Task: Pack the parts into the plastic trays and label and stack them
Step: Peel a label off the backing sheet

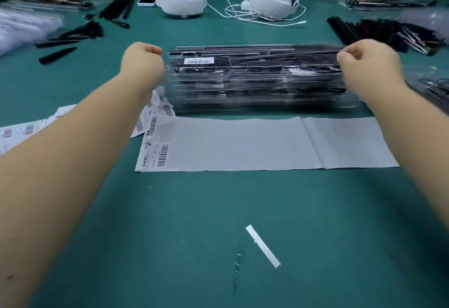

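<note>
A tall stack of clear plastic trays (255,82) filled with black parts stands on the green table (194,222) in front of me. A white barcode label (198,61) sits on the top tray near its left end. My left hand (142,61) is at the stack's left end with fingers curled. My right hand (366,62) is at the right end, fingers curled and pinching the top tray's edge. Whether the left hand holds the tray is hidden by its back.
A grey flat bag (267,142) with a barcode sticker lies just before the stack. Label sheets (155,116) lie at its left. Loose black parts (388,33) pile at the right and left (73,33). Two headsets (181,1) and other people's hands are at the far edge. A white strip (263,246) lies near me.
</note>
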`<action>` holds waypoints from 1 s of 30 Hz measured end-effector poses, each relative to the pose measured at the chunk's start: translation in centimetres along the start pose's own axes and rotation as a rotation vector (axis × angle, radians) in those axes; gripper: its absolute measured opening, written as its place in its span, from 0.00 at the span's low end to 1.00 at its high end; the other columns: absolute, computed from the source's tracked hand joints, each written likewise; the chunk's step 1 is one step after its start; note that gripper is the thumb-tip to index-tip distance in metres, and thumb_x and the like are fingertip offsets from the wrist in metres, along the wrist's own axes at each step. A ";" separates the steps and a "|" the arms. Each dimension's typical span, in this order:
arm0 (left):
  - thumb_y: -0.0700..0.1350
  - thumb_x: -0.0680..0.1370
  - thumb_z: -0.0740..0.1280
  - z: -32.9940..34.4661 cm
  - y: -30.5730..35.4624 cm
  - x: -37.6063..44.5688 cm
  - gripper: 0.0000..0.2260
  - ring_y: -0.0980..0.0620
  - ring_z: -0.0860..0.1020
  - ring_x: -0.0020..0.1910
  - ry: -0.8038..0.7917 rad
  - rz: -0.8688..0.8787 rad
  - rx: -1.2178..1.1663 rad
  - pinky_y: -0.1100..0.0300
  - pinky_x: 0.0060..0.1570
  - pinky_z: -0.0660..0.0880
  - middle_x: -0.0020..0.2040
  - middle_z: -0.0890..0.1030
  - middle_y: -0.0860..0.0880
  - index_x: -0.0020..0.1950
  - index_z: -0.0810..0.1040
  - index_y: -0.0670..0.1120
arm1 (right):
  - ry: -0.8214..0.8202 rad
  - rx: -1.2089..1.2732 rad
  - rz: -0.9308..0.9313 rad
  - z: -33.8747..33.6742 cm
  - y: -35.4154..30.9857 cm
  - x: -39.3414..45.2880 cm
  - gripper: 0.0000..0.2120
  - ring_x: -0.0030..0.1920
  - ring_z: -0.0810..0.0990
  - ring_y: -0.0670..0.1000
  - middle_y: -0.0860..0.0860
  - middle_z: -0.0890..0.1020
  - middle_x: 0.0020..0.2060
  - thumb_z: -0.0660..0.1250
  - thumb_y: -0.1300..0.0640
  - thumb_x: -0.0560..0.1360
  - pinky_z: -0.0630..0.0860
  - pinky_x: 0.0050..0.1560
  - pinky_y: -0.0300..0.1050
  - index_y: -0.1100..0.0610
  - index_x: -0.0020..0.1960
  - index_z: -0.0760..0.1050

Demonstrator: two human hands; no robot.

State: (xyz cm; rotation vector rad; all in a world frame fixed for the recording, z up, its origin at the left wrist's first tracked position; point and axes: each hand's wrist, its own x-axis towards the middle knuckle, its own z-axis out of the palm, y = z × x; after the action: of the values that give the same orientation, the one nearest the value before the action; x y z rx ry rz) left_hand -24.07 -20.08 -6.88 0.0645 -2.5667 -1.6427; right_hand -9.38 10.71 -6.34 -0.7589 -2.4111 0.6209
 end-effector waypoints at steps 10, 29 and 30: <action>0.41 0.73 0.59 -1.1 0.5 -4.4 0.08 0.54 0.71 0.35 0.122 0.178 -0.010 0.63 0.34 0.66 0.40 0.75 0.54 0.47 0.75 0.50 | 0.035 -0.269 -0.104 -4.9 0.2 -6.8 0.21 0.69 0.59 0.61 0.61 0.67 0.67 0.64 0.49 0.76 0.57 0.68 0.58 0.54 0.66 0.71; 0.35 0.78 0.60 14.8 8.4 -30.4 0.05 0.48 0.79 0.33 -1.088 -0.257 -0.496 0.60 0.30 0.80 0.44 0.73 0.43 0.42 0.71 0.39 | -0.147 -0.345 0.202 -19.5 11.5 -20.3 0.46 0.68 0.68 0.60 0.55 0.71 0.69 0.53 0.26 0.60 0.64 0.66 0.58 0.52 0.70 0.68; 0.35 0.77 0.61 15.4 8.5 -31.0 0.05 0.48 0.79 0.32 -1.091 -0.278 -0.515 0.60 0.29 0.80 0.45 0.73 0.42 0.42 0.72 0.40 | -0.143 -0.342 0.221 -20.0 12.1 -20.5 0.48 0.67 0.69 0.60 0.55 0.71 0.69 0.51 0.25 0.59 0.65 0.66 0.58 0.53 0.70 0.69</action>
State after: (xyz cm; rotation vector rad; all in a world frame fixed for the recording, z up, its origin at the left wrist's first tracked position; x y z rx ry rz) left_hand 5.33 0.07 -7.30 -0.7350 -2.6507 -3.0288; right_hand 21.66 12.07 -5.18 -1.1694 -2.6223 0.3566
